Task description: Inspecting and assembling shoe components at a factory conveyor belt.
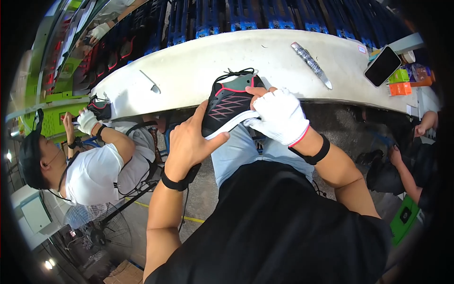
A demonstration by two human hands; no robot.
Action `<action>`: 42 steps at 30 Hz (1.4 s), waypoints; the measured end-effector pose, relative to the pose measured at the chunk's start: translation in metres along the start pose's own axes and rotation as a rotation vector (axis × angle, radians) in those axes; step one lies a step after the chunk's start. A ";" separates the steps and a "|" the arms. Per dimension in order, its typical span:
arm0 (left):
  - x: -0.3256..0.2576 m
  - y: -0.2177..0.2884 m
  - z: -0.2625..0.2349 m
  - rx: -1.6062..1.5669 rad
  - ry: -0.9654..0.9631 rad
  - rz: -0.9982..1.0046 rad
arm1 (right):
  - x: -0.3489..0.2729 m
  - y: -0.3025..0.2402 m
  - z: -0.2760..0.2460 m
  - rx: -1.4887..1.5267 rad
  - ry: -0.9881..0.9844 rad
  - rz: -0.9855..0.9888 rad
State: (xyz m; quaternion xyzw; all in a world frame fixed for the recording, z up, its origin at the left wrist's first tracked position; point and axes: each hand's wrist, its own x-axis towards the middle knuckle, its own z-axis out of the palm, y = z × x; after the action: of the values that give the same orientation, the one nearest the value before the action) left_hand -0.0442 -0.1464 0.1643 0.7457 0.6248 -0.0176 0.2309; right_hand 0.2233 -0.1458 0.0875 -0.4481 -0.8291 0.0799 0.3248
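A black shoe [230,105] with pink criss-cross lines, a grey-green panel and black laces is held over my lap, against the near edge of the white table. A white band, which looks like its sole edge, faces me. My bare left hand [191,139] grips the shoe's left end, fingers behind it and thumb along the white band. On the right end, my right hand [280,115] wears a white glove with bare fingertips showing. Its fingers are closed on the shoe; whether they also pinch something small is hidden.
On the white table [189,64] lie a wrapped-handle knife [312,65], a thin metal tool [150,83], a phone [382,66] and small orange and green boxes [400,88]. Blue racks [243,21] run behind. At left, a co-worker [99,161] handles another shoe [100,108]; a fan [98,234] stands behind them.
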 end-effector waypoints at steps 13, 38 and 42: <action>0.002 0.072 -0.012 -0.458 0.446 0.698 | -0.003 -0.009 -0.098 0.333 0.040 0.006; 0.076 0.091 0.087 -0.866 0.398 0.932 | -0.013 0.013 -0.123 0.383 0.154 -0.129; 0.083 0.041 0.099 -0.463 0.491 0.709 | -0.022 0.030 -0.112 0.510 0.367 -0.075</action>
State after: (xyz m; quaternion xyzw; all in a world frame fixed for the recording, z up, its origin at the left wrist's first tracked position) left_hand 0.0386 -0.1109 0.0627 0.8237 0.3559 0.3779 0.2281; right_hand 0.3212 -0.1632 0.1519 -0.3282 -0.7259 0.1909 0.5735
